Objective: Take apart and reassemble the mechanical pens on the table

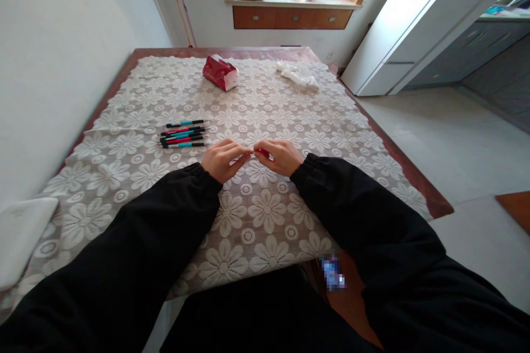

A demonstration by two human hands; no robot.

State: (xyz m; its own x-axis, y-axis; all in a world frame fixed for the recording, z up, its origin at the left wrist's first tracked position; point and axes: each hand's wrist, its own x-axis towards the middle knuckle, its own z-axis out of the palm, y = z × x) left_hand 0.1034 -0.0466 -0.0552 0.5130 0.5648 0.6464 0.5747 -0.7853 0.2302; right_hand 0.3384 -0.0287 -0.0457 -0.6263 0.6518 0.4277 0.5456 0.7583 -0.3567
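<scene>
My left hand [223,159] and my right hand [280,156] meet over the middle of the lace-covered table [124,99]. Together they pinch a small red pen [260,151], of which only a short red part shows between the fingertips. To the left of my left hand lies a neat row of several pens [184,134] with black, red and teal barrels, untouched.
A red tissue pack [220,72] and a crumpled white cloth [298,74] lie at the table's far side. A white object [20,234] rests at the near left edge. A white wall runs along the left; open floor lies to the right.
</scene>
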